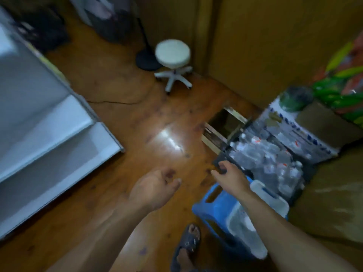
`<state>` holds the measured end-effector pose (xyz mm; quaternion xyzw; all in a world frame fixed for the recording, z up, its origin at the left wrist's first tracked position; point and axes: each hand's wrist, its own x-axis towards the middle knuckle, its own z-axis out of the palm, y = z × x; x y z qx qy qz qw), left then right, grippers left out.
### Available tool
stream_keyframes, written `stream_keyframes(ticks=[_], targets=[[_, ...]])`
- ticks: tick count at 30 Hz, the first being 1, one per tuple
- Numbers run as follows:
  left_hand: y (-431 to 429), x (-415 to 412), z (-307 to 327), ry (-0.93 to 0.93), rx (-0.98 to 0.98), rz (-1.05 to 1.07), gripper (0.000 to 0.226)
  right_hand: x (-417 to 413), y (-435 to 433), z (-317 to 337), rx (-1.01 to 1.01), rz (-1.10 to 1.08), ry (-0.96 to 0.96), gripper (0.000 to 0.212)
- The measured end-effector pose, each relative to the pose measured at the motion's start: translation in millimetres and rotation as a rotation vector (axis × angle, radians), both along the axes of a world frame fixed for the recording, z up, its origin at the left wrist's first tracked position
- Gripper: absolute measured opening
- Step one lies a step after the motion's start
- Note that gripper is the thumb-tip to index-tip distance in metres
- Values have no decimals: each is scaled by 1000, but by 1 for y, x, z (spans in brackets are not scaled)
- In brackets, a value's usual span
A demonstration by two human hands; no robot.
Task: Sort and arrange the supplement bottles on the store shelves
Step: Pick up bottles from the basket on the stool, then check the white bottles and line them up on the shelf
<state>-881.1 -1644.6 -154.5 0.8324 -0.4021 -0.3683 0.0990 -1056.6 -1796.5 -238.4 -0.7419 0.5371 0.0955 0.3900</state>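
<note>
1. Filling the left of the frame, white shelves (49,134) stand on the wooden floor.
2. At lower centre the left hand (155,185) hangs over the floor, fingers loosely curled, holding nothing.
3. Just right of it, the right hand (229,175) reaches the near corner of a dark crate (221,157) with bent fingers. Blur hides whether they grip it.
4. Right of centre, the supplement bottles (265,160) lie packed in that crate, clear with white caps.
</note>
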Motion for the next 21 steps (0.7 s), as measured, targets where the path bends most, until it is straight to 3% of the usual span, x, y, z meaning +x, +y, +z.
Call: stream_keyframes(ticks=[6,12,16,21], targets=[[162,87,92,-198,-218,392,38,177,97,113,-143,365,-250,48],[388,124,154,-482,-243,741,45,331,308,198,-181,825,-430,40],[529,126,183,-642,-230,975,41,390,469,244,-121,1162,-499,46],[631,116,202,-694,-272,1209,32,425,620,275,-144,1413,-605,47]])
